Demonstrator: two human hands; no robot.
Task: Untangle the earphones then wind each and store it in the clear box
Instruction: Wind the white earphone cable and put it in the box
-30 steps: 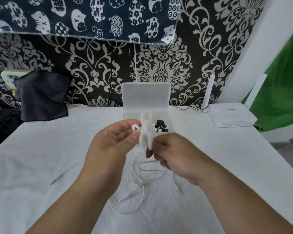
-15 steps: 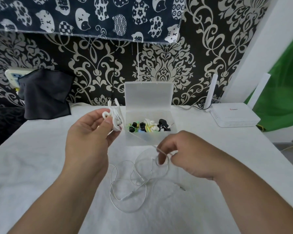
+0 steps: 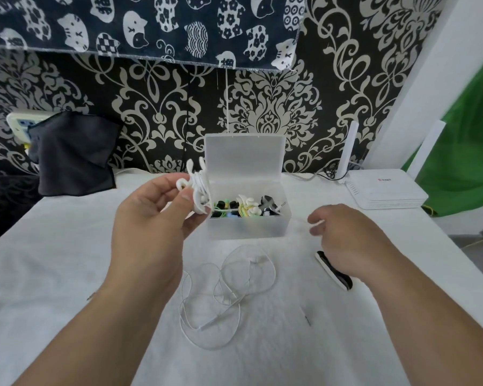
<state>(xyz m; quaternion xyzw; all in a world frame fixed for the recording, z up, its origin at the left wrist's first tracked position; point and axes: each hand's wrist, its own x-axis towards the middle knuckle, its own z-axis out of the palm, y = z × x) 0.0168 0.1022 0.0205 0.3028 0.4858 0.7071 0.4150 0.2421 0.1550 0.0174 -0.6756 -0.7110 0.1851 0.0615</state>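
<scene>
This looks like a room in a home. The wall behind carries black wallpaper (image 3: 268, 115) with cream flourishes, a cat-print cloth (image 3: 140, 26) hangs along its top, and a dark cloth (image 3: 73, 154) is draped by a wall socket (image 3: 18, 122) at the left. The desk (image 3: 53, 260) is spread with white towelling (soft and fuzzy), and a white router (image 3: 385, 188) with upright aerials sits near a green cloth (image 3: 469, 151).

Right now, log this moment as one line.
left hand: holds wound white earphone bundle | right hand: pinches white cable end | clear plastic box: open, partly filled | loose white earphone cable: lying in loops
</scene>
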